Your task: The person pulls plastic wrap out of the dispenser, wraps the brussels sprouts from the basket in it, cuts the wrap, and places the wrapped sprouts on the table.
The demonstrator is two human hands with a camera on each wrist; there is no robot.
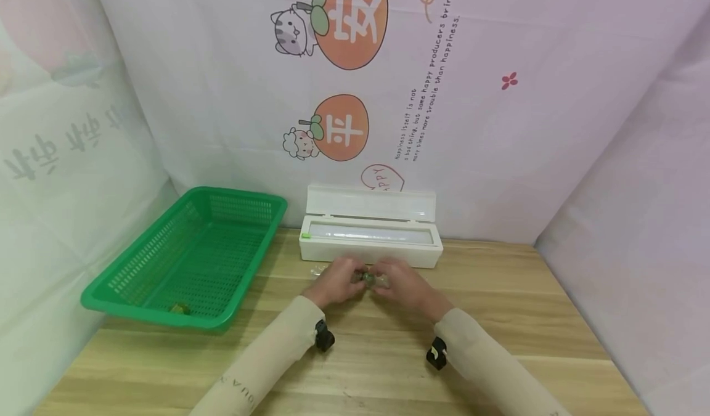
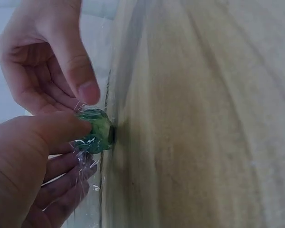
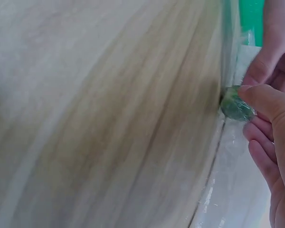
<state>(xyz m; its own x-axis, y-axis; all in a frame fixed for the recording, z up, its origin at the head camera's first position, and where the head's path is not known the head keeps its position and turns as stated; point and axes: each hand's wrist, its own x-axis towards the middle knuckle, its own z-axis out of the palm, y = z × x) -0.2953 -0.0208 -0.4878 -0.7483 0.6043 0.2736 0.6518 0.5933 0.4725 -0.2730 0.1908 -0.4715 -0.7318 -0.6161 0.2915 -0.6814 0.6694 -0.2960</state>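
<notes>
Just in front of the white cling film dispenser (image 1: 371, 254), both hands meet over a small green vegetable piece (image 2: 97, 130), which looks like a broccoli floret. Thin clear cling film (image 2: 83, 166) covers it and trails from it. My left hand (image 1: 339, 281) pinches the floret, its thumb on the near side and fingers behind. From the other side my right hand (image 1: 407, 285) grips it, with the thumb touching the wrapped floret (image 3: 236, 105) in the right wrist view. Fingers hide part of the floret and film.
A green plastic basket (image 1: 257, 252) stands on the left of the wooden table (image 1: 377, 367), with a small yellow-green piece (image 1: 179, 308) inside. The dispenser's lid (image 1: 371, 203) stands raised against the printed cloth backdrop (image 1: 471, 126). Cloth also hangs at both sides.
</notes>
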